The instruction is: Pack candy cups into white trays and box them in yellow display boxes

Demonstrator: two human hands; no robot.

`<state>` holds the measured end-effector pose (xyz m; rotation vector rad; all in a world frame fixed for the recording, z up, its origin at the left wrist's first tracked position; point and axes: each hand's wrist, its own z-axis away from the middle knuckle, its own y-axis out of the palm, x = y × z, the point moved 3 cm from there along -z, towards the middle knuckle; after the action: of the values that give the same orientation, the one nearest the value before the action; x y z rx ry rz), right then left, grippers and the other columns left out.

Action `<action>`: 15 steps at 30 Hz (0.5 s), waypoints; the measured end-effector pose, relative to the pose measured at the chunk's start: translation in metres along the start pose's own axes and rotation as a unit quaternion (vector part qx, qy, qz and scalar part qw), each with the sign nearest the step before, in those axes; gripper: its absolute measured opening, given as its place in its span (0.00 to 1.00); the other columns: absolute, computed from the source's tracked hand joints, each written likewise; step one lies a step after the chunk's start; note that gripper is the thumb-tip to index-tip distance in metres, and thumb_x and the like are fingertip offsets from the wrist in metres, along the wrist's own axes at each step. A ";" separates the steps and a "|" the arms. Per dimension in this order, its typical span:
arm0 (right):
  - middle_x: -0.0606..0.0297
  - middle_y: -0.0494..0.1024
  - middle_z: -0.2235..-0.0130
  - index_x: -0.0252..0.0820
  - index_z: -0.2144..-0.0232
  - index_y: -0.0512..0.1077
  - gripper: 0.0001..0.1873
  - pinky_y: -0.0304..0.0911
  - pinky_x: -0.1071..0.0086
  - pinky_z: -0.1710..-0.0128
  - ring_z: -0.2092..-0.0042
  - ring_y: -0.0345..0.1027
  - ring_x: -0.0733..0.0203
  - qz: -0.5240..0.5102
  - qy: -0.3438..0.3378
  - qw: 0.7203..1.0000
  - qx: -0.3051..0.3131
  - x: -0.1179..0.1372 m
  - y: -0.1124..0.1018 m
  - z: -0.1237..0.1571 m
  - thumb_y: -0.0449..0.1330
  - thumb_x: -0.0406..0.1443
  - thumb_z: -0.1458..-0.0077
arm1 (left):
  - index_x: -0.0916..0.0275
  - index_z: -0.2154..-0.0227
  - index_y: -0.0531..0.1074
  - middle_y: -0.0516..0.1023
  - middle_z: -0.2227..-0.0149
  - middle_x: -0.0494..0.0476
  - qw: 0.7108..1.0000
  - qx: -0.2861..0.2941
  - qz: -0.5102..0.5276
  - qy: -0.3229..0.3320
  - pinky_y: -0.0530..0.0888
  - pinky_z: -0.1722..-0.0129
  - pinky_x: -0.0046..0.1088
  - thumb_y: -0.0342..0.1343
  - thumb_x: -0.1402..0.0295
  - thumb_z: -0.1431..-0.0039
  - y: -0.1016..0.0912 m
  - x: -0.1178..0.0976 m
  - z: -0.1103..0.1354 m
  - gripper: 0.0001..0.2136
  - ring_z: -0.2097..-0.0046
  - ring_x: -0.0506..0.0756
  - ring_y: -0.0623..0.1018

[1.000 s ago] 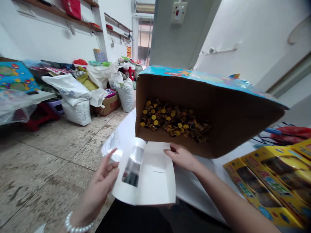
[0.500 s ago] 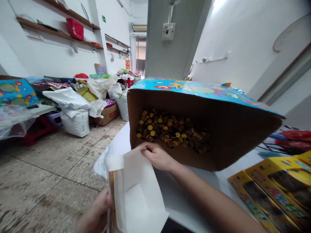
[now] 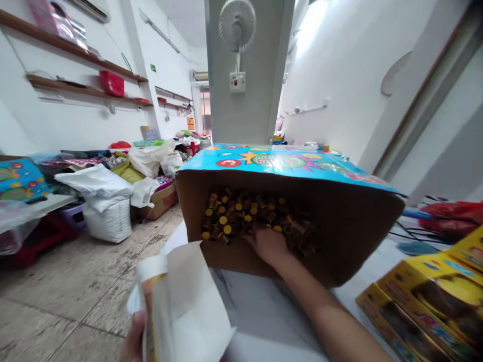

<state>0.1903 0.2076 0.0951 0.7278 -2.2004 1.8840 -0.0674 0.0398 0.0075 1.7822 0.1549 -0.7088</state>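
In the lower left of the frame, the left hand [image 3: 134,336] holds a small carton [image 3: 198,306] by its outer side. The fingers are closed on the carton wall, but most of them are hidden behind it. The carton is tilted, and its white inside shows in the lower middle of the frame.

In the centre, the right hand [image 3: 268,245] is inside a big cardboard box [image 3: 236,257], which lies on its side with the opening toward the camera. Its fingertips are touching the brown pieces with yellow ends [image 3: 223,220], which lie in a heap on the box floor. The fingers look bent, but I cannot tell how far they are open or if they have hold of a piece.

The big box stands on a white table [image 3: 264,309]. In the lower right of the frame, yellow packages [image 3: 433,301] stand side by side.
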 end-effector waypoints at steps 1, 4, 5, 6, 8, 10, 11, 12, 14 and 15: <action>0.41 0.80 0.60 0.34 0.55 0.76 0.16 0.67 0.58 0.61 0.57 0.77 0.42 0.050 0.042 0.998 0.008 -0.013 -0.004 0.001 0.57 0.39 0.40 | 0.41 0.50 0.76 0.78 0.46 0.44 0.999 0.027 0.040 0.005 0.60 0.34 0.41 0.48 0.53 0.35 0.006 0.001 -0.004 0.16 0.37 0.61 0.68; 0.37 0.78 0.54 0.32 0.49 0.72 0.20 0.67 0.54 0.58 0.53 0.75 0.38 0.151 0.075 0.984 0.057 -0.035 -0.006 0.008 0.55 0.38 0.39 | 0.50 0.46 0.75 0.78 0.46 0.49 0.992 0.061 0.103 0.050 0.61 0.35 0.39 0.48 0.63 0.33 0.019 0.013 -0.020 0.17 0.41 0.59 0.74; 0.37 0.78 0.54 0.31 0.47 0.70 0.21 0.66 0.53 0.57 0.52 0.75 0.37 0.168 0.064 0.981 0.074 -0.037 -0.003 0.009 0.55 0.37 0.40 | 0.52 0.45 0.74 0.78 0.46 0.51 0.991 0.053 0.105 0.067 0.61 0.35 0.37 0.48 0.64 0.33 0.018 0.017 -0.025 0.17 0.42 0.58 0.75; 0.37 0.78 0.55 0.31 0.45 0.68 0.23 0.66 0.52 0.57 0.52 0.75 0.36 0.179 0.051 0.978 0.090 -0.037 0.000 0.009 0.55 0.36 0.41 | 0.54 0.46 0.74 0.78 0.46 0.52 0.991 0.035 0.101 0.078 0.62 0.35 0.36 0.49 0.64 0.33 0.016 0.022 -0.028 0.17 0.43 0.58 0.76; 0.39 0.79 0.58 0.30 0.42 0.66 0.28 0.66 0.53 0.57 0.52 0.75 0.36 0.187 0.022 0.975 0.117 -0.033 0.007 0.008 0.58 0.33 0.45 | 0.56 0.46 0.75 0.79 0.47 0.54 0.991 -0.005 0.084 0.101 0.64 0.36 0.36 0.51 0.63 0.33 0.010 0.027 -0.032 0.16 0.44 0.58 0.77; 0.43 0.80 0.59 0.33 0.41 0.65 0.30 0.66 0.55 0.57 0.53 0.75 0.39 0.174 -0.004 0.975 0.136 -0.027 0.009 0.007 0.59 0.32 0.47 | 0.57 0.47 0.75 0.80 0.48 0.56 0.989 -0.038 0.064 0.124 0.66 0.37 0.36 0.52 0.62 0.34 0.005 0.030 -0.032 0.16 0.45 0.59 0.78; 0.46 0.80 0.59 0.37 0.40 0.64 0.30 0.67 0.58 0.58 0.54 0.76 0.42 0.165 -0.017 0.976 0.143 -0.023 0.008 0.007 0.58 0.33 0.45 | 0.58 0.47 0.75 0.81 0.48 0.56 0.988 -0.047 0.055 0.138 0.67 0.38 0.36 0.53 0.62 0.34 0.005 0.030 -0.032 0.16 0.46 0.59 0.78; 0.51 0.81 0.58 0.41 0.40 0.64 0.29 0.67 0.61 0.60 0.56 0.76 0.47 0.142 -0.027 0.978 0.148 -0.019 0.005 0.007 0.57 0.34 0.44 | 0.57 0.48 0.76 0.81 0.49 0.55 0.986 -0.049 0.048 0.153 0.68 0.39 0.35 0.54 0.62 0.35 0.006 0.030 -0.031 0.16 0.46 0.58 0.78; 0.58 0.79 0.54 0.48 0.41 0.63 0.26 0.68 0.68 0.65 0.61 0.77 0.56 0.017 -0.037 0.985 0.169 -0.008 -0.003 0.011 0.55 0.36 0.42 | 0.55 0.49 0.77 0.82 0.50 0.53 0.981 -0.053 0.032 0.185 0.70 0.41 0.31 0.56 0.63 0.37 0.008 0.030 -0.029 0.14 0.45 0.57 0.78; 0.60 0.78 0.53 0.49 0.43 0.64 0.24 0.67 0.70 0.68 0.63 0.77 0.59 -0.080 -0.037 0.978 0.187 0.000 -0.006 0.015 0.55 0.38 0.42 | 0.54 0.50 0.77 0.82 0.51 0.52 0.977 -0.061 0.020 0.201 0.70 0.41 0.30 0.58 0.62 0.38 0.008 0.029 -0.028 0.14 0.46 0.56 0.78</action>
<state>0.1959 0.1931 0.0975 1.0149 -1.7766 2.2422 -0.0294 0.0551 0.0030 1.7858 0.4246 -0.2945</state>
